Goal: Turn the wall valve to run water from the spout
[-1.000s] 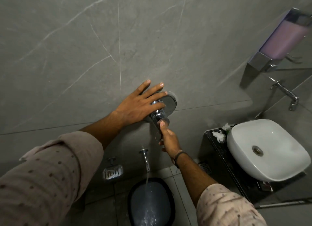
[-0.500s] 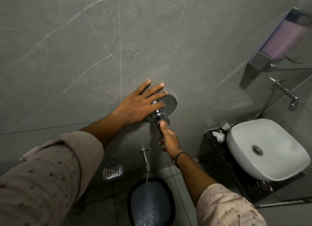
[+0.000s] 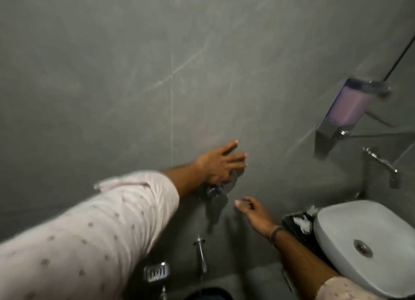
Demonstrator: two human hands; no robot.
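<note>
The chrome wall valve (image 3: 216, 191) sticks out of the grey tiled wall, with its lever hanging down. My left hand (image 3: 221, 165) lies flat over the valve's round plate with its fingers spread, gripping nothing. My right hand (image 3: 252, 212) hovers to the right of the lever, clear of it, with its fingers loosely apart. Below the valve the chrome spout (image 3: 201, 256) points down at a dark bucket (image 3: 208, 294), which is cut off by the bottom edge. The picture is blurred, so I cannot tell whether water runs.
A white basin (image 3: 332, 223) stands on a dark counter at the right, with a wall tap (image 3: 381, 162) above it and a pink soap dispenser (image 3: 350, 106) higher up. A metal soap dish (image 3: 156, 271) hangs left of the spout.
My right hand has let go of the valve lever and moved right. My left hand has stayed on the plate. The view has tilted upward and blurred.
</note>
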